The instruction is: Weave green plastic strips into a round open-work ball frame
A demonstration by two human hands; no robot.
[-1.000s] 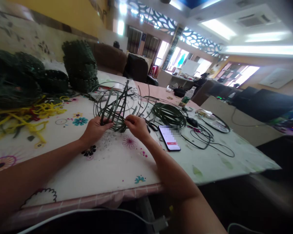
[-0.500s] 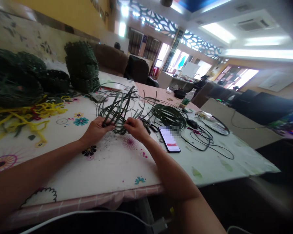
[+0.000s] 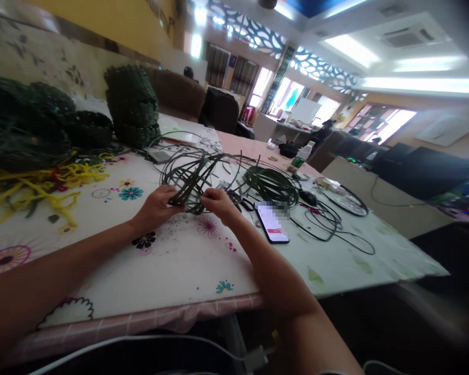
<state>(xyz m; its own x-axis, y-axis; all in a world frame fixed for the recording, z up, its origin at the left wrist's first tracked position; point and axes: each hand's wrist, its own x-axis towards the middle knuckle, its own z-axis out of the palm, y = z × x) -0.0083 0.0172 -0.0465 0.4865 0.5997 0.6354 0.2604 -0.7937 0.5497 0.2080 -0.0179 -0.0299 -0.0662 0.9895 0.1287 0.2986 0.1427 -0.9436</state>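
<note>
Dark green flat weaving strips (image 3: pixel 193 179) stand and loop in a loose, crossing bunch above the flowered tablecloth (image 3: pixel 140 276). My left hand (image 3: pixel 158 207) is closed round the strips at the bunch's left side, thumb toward me. At the lower right of the bunch, my right hand (image 3: pixel 216 202) pinches; a strip seems to run into its fingers, though the fingertips partly hide it. Just right of that hand lie black-handled scissors (image 3: pixel 247 204) and a phone (image 3: pixel 271 223) with a lit screen. Behind them rests a coil of green strips (image 3: pixel 271 185).
Dark green woven baskets (image 3: pixel 131 107) stand at the back left, with yellow strips (image 3: pixel 58 190) in front. A plastic bottle (image 3: pixel 303 155), a black mouse (image 3: pixel 308 197) and looped black cable (image 3: pixel 332 224) lie to the right. A white cable (image 3: pixel 140 339) crosses below the table edge.
The upper ends of the strips have tipped down and toward the right, gathering closer together at my left hand. Both hands stay in nearly the same place.
</note>
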